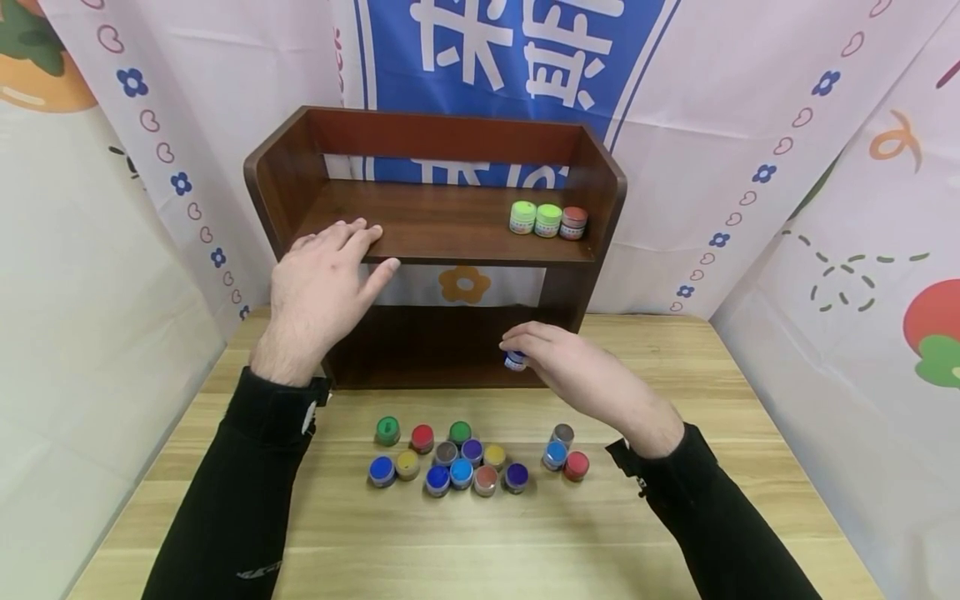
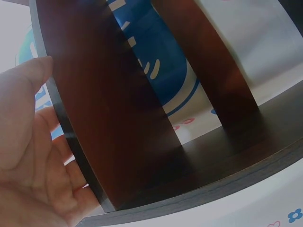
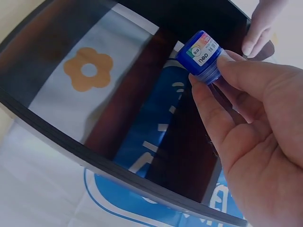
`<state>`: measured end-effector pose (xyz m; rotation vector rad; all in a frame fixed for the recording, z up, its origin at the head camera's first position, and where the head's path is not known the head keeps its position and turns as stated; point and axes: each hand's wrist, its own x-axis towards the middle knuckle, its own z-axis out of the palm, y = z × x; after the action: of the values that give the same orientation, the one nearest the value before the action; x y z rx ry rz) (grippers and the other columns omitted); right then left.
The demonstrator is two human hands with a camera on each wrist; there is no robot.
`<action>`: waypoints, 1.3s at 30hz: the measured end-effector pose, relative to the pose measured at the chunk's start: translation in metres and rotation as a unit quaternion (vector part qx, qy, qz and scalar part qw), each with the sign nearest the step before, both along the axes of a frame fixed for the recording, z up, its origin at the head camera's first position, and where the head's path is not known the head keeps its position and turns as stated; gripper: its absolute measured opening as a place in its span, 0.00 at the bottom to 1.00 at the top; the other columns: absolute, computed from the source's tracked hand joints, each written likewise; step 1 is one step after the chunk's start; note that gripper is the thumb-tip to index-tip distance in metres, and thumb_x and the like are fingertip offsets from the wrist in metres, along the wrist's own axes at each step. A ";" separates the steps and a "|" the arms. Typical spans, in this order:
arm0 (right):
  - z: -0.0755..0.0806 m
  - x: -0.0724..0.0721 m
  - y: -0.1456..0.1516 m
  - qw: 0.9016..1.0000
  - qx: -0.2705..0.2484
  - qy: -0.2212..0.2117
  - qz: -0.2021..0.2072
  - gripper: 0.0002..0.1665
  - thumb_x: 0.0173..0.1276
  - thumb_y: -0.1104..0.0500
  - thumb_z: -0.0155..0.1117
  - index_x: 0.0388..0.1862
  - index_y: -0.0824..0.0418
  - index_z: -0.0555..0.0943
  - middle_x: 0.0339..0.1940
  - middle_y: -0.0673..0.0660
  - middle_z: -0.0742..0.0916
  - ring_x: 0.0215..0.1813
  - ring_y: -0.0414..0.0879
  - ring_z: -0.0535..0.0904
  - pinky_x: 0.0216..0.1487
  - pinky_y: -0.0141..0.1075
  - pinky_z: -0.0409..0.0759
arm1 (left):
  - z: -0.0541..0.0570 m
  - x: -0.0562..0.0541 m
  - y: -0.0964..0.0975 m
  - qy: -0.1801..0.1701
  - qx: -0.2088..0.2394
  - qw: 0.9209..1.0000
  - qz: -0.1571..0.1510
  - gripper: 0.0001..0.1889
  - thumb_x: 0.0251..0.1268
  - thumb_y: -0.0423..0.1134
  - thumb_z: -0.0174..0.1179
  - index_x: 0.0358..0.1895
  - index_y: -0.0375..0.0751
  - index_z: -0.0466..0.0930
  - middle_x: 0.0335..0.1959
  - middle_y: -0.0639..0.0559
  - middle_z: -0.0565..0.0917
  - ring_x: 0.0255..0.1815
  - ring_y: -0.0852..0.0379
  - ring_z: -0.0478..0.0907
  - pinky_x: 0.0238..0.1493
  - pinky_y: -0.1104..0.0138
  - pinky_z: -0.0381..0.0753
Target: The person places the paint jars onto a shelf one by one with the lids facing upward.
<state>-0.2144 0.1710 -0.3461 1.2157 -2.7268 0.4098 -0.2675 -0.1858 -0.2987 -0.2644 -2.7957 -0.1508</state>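
Note:
My right hand [image 1: 573,367] pinches a small blue paint jar [image 3: 199,54] between thumb and fingers, in front of the lower shelf opening. The jar's printed label faces the right wrist camera; in the head view the fingers hide most of it. My left hand [image 1: 322,287] rests on the left front of the upper shelf board, thumb at its edge. The dark wooden shelf [image 1: 420,221] stands upright at the back of the table. At the right end of its upper board sit two light green jars [image 1: 548,220] and a reddish-brown jar [image 1: 573,222].
Several jars with blue, green, red, yellow, grey and purple lids [image 1: 461,472] stand loosely grouped on the wooden table [image 1: 420,542]. Apart to the right are a grey, a blue and a red jar [image 1: 576,466]. Printed cloth [image 1: 712,150] hangs behind and beside the table.

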 end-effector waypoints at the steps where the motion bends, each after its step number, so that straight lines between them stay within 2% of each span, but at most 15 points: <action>1: 0.002 0.000 0.000 1.000 0.001 0.004 0.001 0.23 0.85 0.69 0.73 0.75 0.63 0.86 0.76 0.61 0.90 0.77 0.56 0.90 0.77 0.48 0.92 | 0.000 0.000 0.000 0.001 0.000 1.000 0.000 0.39 0.95 0.67 0.52 0.93 0.46 0.70 0.93 0.36 0.72 0.96 0.34 0.68 0.94 0.34 0.69; 19: 0.045 -0.002 -0.009 0.999 -0.012 0.036 0.010 0.23 0.87 0.69 0.70 0.76 0.64 0.85 0.76 0.61 0.90 0.76 0.55 0.90 0.78 0.49 0.92 | 0.000 0.000 0.000 0.000 0.000 1.000 0.000 0.39 0.95 0.66 0.52 0.92 0.46 0.70 0.93 0.36 0.72 0.95 0.34 0.68 0.94 0.34 0.69; 27: 0.060 -0.007 -0.011 0.998 -0.020 0.054 0.006 0.22 0.88 0.69 0.70 0.76 0.63 0.85 0.76 0.61 0.90 0.77 0.55 0.89 0.79 0.50 0.91 | 0.000 0.000 0.000 0.000 -0.002 1.000 0.000 0.39 0.95 0.67 0.52 0.92 0.46 0.70 0.93 0.36 0.72 0.95 0.34 0.68 0.95 0.34 0.69; 32: 0.069 -0.011 -0.012 0.998 -0.028 0.056 -0.001 0.22 0.89 0.70 0.67 0.77 0.63 0.85 0.77 0.61 0.89 0.76 0.55 0.89 0.80 0.51 0.91 | 0.000 0.001 0.000 0.000 -0.002 1.000 0.000 0.39 0.95 0.66 0.52 0.93 0.46 0.70 0.93 0.35 0.72 0.95 0.34 0.68 0.94 0.34 0.69; 39: 0.081 -0.016 -0.013 0.998 -0.041 0.055 -0.005 0.23 0.87 0.70 0.69 0.77 0.64 0.85 0.77 0.61 0.89 0.76 0.56 0.89 0.80 0.52 0.91 | 0.000 0.001 0.000 0.001 -0.001 1.000 0.001 0.38 0.95 0.65 0.54 0.92 0.45 0.70 0.93 0.35 0.72 0.95 0.33 0.68 0.94 0.33 0.70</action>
<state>-0.2299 0.1579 -0.2656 1.1683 -2.5959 0.4344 -0.2661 -0.1854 -0.2985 -0.2614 -2.7940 -0.1479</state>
